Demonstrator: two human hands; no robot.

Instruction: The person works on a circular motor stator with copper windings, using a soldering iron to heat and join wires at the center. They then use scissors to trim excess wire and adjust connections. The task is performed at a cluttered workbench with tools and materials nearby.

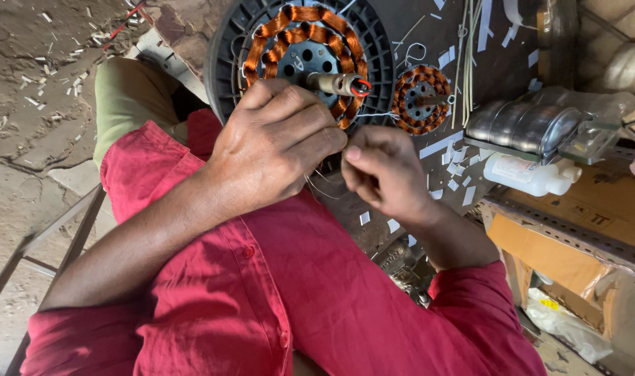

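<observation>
Two hands meet at the lower edge of the large stator (pixel 305 52) in the head view. The left hand (pixel 276 143) has its fingers curled together, thumb against fingertips, pinched on thin wire leads (pixel 316 182) that trail from the winding. The right hand (pixel 380 170) is likewise closed, its thumb and forefinger nipping the same leads just beside the left fingertips. The stator lies directly ahead of the knuckles, touching the left hand's upper edge.

To handle this step well, judging from the grip: keep the pinch close to the winding, hold the strands taut without jerking, and avoid scraping their coating.

Materials: the coils are glossy copper-orange loops set in a ring around a dark ribbed plastic disc; a dull metal shaft (pixel 338 83) with a red clip projects from the centre. A smaller wound stator (pixel 420 99) lies to the right. White paper slips (pixel 457 170) litter the dark bench (pixel 498 69). A white plastic bottle (pixel 530 174) lies on its side beneath shiny metal parts.
</observation>
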